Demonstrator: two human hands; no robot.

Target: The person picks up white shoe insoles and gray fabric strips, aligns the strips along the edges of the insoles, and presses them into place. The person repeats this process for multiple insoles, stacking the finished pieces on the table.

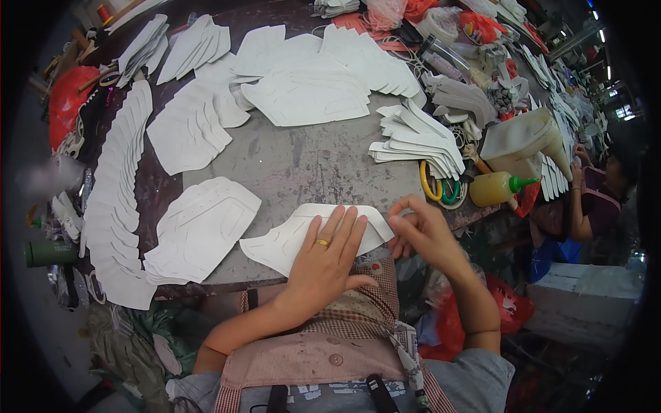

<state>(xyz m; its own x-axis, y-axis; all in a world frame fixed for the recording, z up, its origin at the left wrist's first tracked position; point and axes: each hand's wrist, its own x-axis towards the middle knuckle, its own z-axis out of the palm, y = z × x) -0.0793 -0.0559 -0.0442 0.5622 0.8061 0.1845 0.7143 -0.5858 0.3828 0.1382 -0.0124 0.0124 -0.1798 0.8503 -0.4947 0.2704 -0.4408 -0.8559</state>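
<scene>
A stack of white cut pieces (200,230) lies left of my work. My left hand (327,258) presses flat, fingers spread, on the white shoe-upper piece (286,242) at the table's near edge (303,165). My right hand (423,230) pinches its right corner.

A factory workshop for cut-and-glue piecework

The worn grey desk (303,162) carries many fanned stacks of identical white cut pieces (117,193), laid in rows and overlapping piles. Along its right edge stand a glue squeeze bottle with a green tip (497,187), yellow-handled scissors (434,187) and a pale plastic jug (520,138). Farther right another worker (595,199) sits at a long bench with more white pieces, under strip lights (604,51) in a big hall.
</scene>
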